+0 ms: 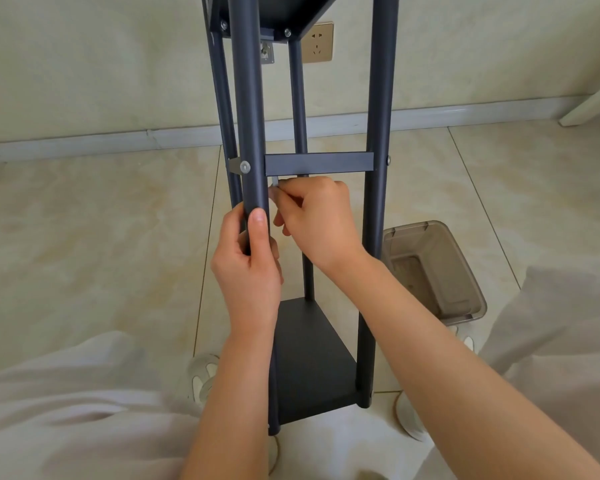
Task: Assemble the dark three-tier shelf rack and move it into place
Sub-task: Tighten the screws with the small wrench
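Note:
The dark shelf rack (pixel 378 98) stands upright on the floor between my knees, with a bottom shelf (pixel 312 358), a middle shelf edge (pixel 319 163) and a top shelf (pixel 284 15) seen from below. My left hand (pixel 248 268) grips the near left post (pixel 248 116) just below the middle tier. My right hand (pixel 317 220) pinches a small silver tool or bracket (pixel 275 182) under the middle shelf, right beside that post. A silver screw head (pixel 245 166) sits in the post at the middle shelf's height.
A clear brownish plastic bin (pixel 433 271) lies on the tiled floor to the right of the rack. Behind the rack is the wall with a gold socket (pixel 317 43) and a baseboard (pixel 84 142). My feet in light shoes (pixel 201 375) flank the rack's base.

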{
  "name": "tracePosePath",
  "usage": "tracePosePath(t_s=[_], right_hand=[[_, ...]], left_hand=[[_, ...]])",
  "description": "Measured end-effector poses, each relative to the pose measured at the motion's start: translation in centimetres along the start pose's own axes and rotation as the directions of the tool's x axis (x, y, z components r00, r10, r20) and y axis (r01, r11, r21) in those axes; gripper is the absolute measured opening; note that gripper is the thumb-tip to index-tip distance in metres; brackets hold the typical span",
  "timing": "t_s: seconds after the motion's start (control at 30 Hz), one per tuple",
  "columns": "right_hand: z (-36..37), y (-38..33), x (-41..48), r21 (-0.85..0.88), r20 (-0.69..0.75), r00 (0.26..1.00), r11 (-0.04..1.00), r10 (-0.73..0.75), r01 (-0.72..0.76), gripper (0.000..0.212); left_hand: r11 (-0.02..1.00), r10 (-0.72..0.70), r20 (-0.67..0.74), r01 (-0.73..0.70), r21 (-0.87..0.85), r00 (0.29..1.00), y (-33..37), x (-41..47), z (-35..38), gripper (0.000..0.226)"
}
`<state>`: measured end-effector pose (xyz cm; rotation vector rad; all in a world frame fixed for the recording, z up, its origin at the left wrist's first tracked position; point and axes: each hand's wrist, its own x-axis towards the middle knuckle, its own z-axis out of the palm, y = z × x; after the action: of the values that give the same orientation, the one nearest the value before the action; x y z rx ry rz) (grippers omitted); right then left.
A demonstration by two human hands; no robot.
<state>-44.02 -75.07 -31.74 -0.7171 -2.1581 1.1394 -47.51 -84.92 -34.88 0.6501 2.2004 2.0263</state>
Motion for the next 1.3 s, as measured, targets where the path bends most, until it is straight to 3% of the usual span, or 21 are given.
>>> tracePosePath(t_s=[0.17, 0.5, 0.7, 1.0, 1.2, 1.3], right_hand=[[1.0, 1.2, 0.2, 0.007, -0.078, 0.993, 0.996, -0.093, 0.094, 0.030], [2.4, 2.0, 0.0, -0.035, -0.235, 0.944, 0.973, -0.229, 0.228, 0.022], [2.9, 2.1, 0.3, -0.098, -0.217, 0.927, 0.952, -0.305, 0.290, 0.022], [2.4, 2.7, -1.0, -0.029, -0.069, 0.994, 0.996, -0.081, 0.080, 0.033], [1.1, 1.3, -1.2, -0.061, 0.018, 1.000, 0.998, 0.010, -0.009, 0.031], [0.5, 0.6, -1.1, -0.064, 0.023, 1.000, 0.998, 0.016, -0.014, 0.030]], left_hand=[[1.000, 0.002, 0.012, -0.002, 0.001, 1.000, 0.1, -0.1, -0.3, 0.038], [1.000, 0.003, 0.021, -0.003, 0.004, 1.000, 0.2, -0.3, -0.2, 0.049], [0.999, 0.032, -0.009, -0.032, 0.023, 0.999, 0.5, -0.4, -0.5, 0.021], [1.000, 0.011, -0.032, -0.010, 0.030, 0.999, 0.0, -0.1, -0.7, 0.021], [1.000, -0.012, -0.035, 0.012, 0.011, 0.999, 0.0, -0.1, -0.6, 0.048], [1.000, -0.017, -0.037, 0.017, 0.015, 0.999, -0.2, -0.1, -0.6, 0.051]])
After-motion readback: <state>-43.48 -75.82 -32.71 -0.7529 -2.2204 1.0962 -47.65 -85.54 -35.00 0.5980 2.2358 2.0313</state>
